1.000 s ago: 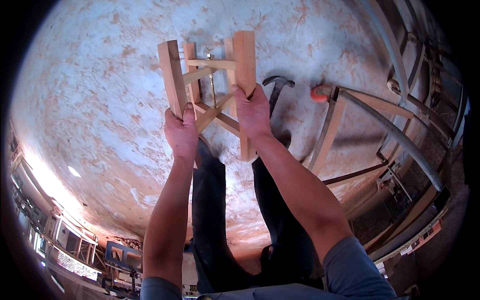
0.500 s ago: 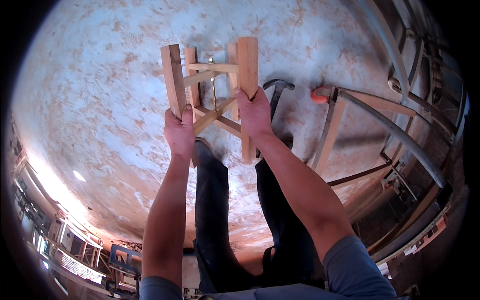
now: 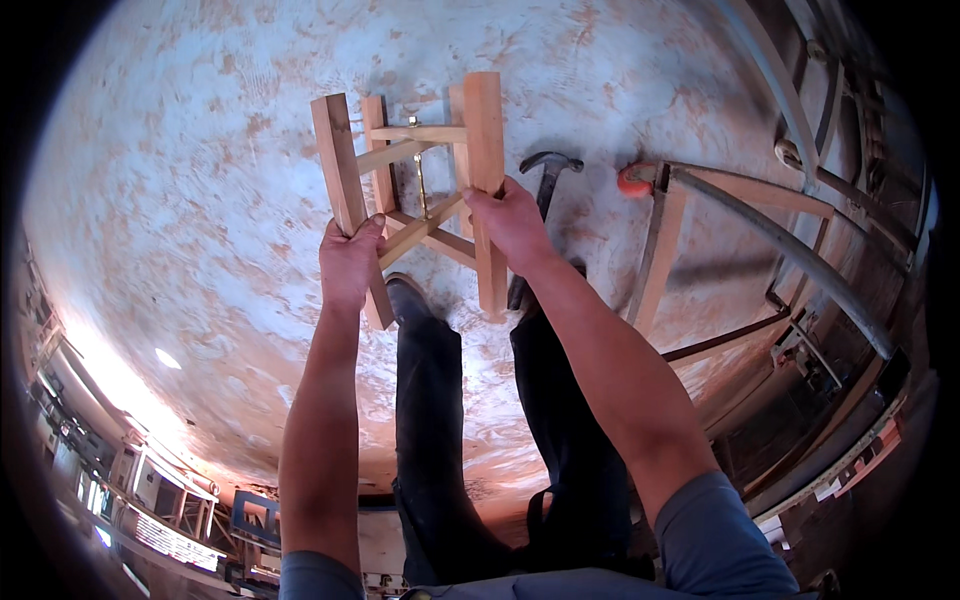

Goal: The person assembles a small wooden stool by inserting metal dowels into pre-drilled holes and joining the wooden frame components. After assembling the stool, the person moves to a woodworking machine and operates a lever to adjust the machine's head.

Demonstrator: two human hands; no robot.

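A small wooden leg frame stands between my hands: square legs joined by crossing stretchers at two heights. A thin gold-coloured metal rod runs upright between the crossings, with a gold fitting at its upper end. My left hand is closed round the near left leg, thumb on its inner side. Around the near right leg, my right hand is closed, its thumb against the wood. The two far legs show partly behind the stretchers. Just right of the frame lies a claw hammer, its handle partly hidden behind my right hand and forearm.
My shoes and dark-trousered legs stand just below the frame on the blotchy pale floor. To the right is a wood and metal framework with an orange wheel. More wooden structures fill the lower left rim.
Both hands have shifted the wooden frame slightly left and turned it a little, its left leg leaning more. My right hand sits a bit lower on its leg. The hammer shows more clearly.
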